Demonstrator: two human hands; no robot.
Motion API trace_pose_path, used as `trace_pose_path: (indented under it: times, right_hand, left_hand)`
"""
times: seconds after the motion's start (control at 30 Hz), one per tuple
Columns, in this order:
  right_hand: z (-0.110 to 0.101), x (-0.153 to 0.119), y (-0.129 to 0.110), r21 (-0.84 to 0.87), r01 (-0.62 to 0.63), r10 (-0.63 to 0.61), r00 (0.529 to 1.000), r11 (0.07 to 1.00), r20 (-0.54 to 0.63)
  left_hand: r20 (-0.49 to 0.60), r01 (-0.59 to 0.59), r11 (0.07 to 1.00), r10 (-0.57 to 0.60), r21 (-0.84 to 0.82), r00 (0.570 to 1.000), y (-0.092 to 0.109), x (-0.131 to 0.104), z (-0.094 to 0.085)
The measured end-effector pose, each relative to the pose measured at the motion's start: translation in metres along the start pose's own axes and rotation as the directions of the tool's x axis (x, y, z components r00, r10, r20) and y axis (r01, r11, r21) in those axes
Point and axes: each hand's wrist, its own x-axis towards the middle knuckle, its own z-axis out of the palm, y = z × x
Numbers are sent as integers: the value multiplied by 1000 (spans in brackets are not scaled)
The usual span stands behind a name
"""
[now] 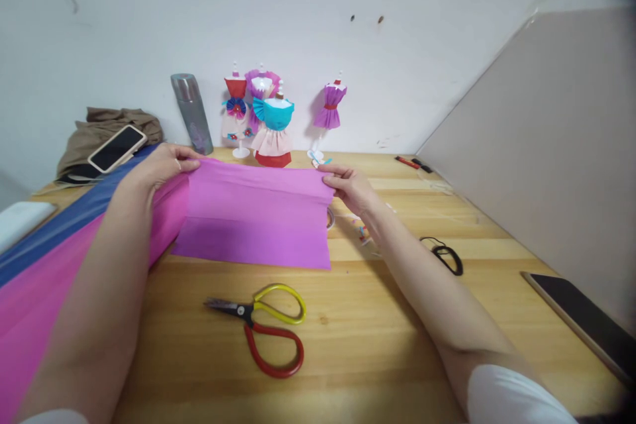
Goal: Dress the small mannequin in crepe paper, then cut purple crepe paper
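A purple sheet (258, 218), which looks like crepe paper, is stretched between my two hands just above the table. My left hand (166, 165), with a ring on one finger, pinches its upper left corner. At the upper right corner the thumb and fingers of my right hand (350, 187) are closed on the sheet. Beneath my left arm lie a pink sheet (64, 278) and a blue sheet (84, 205). Nearer me, scissors (246, 311) with one yellow and one red handle lie on the wood, blades to the left.
Small dress forms (275, 116) in paper dresses and a grey bottle (193, 112) stand by the wall. A phone (118, 148) rests on brown cloth (84, 139) at the left. On the right are a black band (448, 258), a dark tablet-like device (581, 321) and pens (412, 163).
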Motion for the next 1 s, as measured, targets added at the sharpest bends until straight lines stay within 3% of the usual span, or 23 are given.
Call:
trace_pose_path:
  times: [0.1,0.33,0.77,1.0]
  right_hand:
    - [2,1,-1,-197,85,-99,993,977,-61]
    - [5,7,0,-215,115,-143,983,970,-118]
    - [-6,16,7,-139,74,-99,977,988,-187]
    - [-9,18,12,-159,80,-110,975,984,-193]
  left_hand:
    - [40,27,999,-29,46,999,-1,-1,0]
    - [126,135,938,-100,-318,987,-6,-2,14]
    - [-52,37,941,-58,-335,997,-21,10,45]
    - [-200,-78,979,40,-187,979,-20,10,55]
